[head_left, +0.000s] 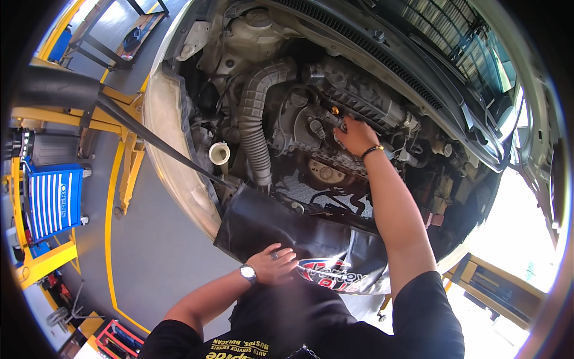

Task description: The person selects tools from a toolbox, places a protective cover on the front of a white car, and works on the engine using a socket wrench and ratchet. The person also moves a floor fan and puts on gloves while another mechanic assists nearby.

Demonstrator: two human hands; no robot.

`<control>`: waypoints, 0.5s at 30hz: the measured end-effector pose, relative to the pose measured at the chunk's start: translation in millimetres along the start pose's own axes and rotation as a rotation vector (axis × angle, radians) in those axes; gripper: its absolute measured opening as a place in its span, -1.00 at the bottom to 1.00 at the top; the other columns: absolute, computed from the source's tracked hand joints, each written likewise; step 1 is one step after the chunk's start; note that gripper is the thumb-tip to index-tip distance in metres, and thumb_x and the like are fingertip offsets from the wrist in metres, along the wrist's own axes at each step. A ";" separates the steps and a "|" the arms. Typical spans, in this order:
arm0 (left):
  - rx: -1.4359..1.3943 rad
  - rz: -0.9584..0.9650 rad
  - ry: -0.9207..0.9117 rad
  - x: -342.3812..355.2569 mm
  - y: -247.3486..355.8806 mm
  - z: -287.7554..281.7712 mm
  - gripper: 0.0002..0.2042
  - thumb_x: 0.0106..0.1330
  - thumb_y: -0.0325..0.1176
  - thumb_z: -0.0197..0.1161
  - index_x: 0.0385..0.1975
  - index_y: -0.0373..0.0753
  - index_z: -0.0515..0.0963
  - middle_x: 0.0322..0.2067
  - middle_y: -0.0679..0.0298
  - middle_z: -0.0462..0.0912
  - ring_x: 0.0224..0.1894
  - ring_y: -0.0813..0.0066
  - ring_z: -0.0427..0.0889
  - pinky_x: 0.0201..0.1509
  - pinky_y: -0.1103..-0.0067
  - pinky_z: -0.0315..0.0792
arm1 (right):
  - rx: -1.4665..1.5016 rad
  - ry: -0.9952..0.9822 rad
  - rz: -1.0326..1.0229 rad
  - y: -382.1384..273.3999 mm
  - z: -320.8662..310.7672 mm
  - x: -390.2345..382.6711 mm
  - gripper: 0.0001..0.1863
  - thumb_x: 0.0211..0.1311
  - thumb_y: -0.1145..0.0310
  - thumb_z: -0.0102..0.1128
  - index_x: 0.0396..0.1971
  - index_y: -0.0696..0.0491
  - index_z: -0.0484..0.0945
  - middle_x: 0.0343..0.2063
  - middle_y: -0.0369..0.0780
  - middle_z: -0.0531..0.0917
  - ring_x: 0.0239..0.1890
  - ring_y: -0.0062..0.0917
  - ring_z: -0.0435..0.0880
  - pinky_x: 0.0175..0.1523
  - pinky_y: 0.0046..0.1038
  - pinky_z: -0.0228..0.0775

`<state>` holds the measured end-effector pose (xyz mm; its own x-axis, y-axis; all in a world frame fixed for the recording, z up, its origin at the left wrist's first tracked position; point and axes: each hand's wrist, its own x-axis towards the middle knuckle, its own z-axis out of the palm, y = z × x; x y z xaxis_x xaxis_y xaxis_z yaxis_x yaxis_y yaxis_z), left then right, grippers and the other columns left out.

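My right hand [357, 136] reaches over the engine [299, 122] in an open car bay. Its fingers are curled down against the top of the engine, and what they grip is hidden beneath them. Just beyond the fingertips, a small round spot glows orange [335, 110]. My left hand [274, 264], with a ring and a wristwatch, lies with fingers stretched out on a black fender cover [263, 218] draped over the car's front edge. A ribbed air hose [254, 113] curves down to the left of the engine.
A white filler neck [219, 153] stands left of the hose. A dark bar [155, 137] slants across the car's left corner near yellow lift arms [128, 173]. Farther left is a blue tool cabinet [57, 200]. The raised hood [460, 36] stands at the upper right.
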<state>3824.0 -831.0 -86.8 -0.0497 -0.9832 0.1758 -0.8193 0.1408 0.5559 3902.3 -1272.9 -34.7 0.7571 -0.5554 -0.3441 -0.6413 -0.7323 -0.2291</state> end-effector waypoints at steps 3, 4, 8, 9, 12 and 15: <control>0.009 -0.007 -0.002 0.4 -0.5 -0.3 -0.51 0.22 0.12 0.40 0.05 -0.03 0.62 0.07 0.32 0.64 0.24 0.43 0.55 0.45 0.27 0.16 | 0.034 0.020 -0.111 7.3 -21.5 -3.8 -0.56 0.28 0.03 0.28 -0.16 0.16 0.61 -0.22 0.05 0.75 -0.08 -0.03 0.74 0.04 -0.05 0.56; 0.012 -0.008 -0.004 1.0 -0.4 -0.9 -0.51 0.22 0.12 0.40 0.05 -0.02 0.62 0.06 0.32 0.64 0.24 0.43 0.55 0.45 0.28 0.16 | 0.117 0.050 -0.112 9.1 -22.8 -3.7 -0.57 0.28 0.05 0.28 -0.17 0.16 0.62 -0.22 0.05 0.74 -0.09 -0.02 0.73 0.03 -0.06 0.56; -0.004 -0.021 -0.008 0.4 1.6 -2.2 -0.49 0.20 0.11 0.42 0.06 -0.02 0.60 0.07 0.32 0.64 0.24 0.43 0.55 0.45 0.28 0.16 | 0.300 0.184 -0.175 -3.9 3.1 4.9 -0.59 0.28 0.13 0.30 -0.07 0.16 0.59 -0.21 0.09 0.73 -0.09 0.05 0.71 0.05 -0.09 0.56; -0.001 -0.016 -0.005 0.3 1.3 -2.9 -0.49 0.20 0.11 0.43 0.06 -0.02 0.60 0.07 0.32 0.64 0.24 0.43 0.55 0.45 0.28 0.16 | 0.318 0.254 -0.206 -9.7 15.9 11.5 -0.59 0.28 0.14 0.31 -0.05 0.16 0.59 -0.21 0.10 0.73 -0.08 0.07 0.71 0.06 -0.08 0.55; 0.002 -0.012 -0.006 0.2 0.2 -3.1 -0.49 0.20 0.10 0.43 0.07 -0.02 0.60 0.07 0.32 0.64 0.24 0.42 0.56 0.45 0.28 0.16 | 0.394 0.208 -0.118 -32.6 28.9 24.6 -0.56 0.29 0.15 0.29 -0.02 0.19 0.56 -0.16 0.13 0.72 -0.04 0.09 0.69 0.10 -0.07 0.54; -0.002 -0.020 -0.017 0.9 0.6 -3.9 -0.49 0.20 0.09 0.44 0.07 -0.02 0.60 0.07 0.33 0.64 0.24 0.42 0.56 0.45 0.28 0.16 | 0.376 0.201 -0.039 -48.2 38.8 34.0 -0.55 0.30 0.16 0.27 -0.01 0.22 0.55 -0.08 0.17 0.69 0.01 0.10 0.67 0.12 -0.06 0.55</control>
<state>3825.7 -831.4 -83.1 -0.0434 -0.9876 0.1510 -0.8189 0.1218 0.5609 3954.1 -1241.2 -70.7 0.7668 -0.6233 -0.1532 -0.5847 -0.5798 -0.5674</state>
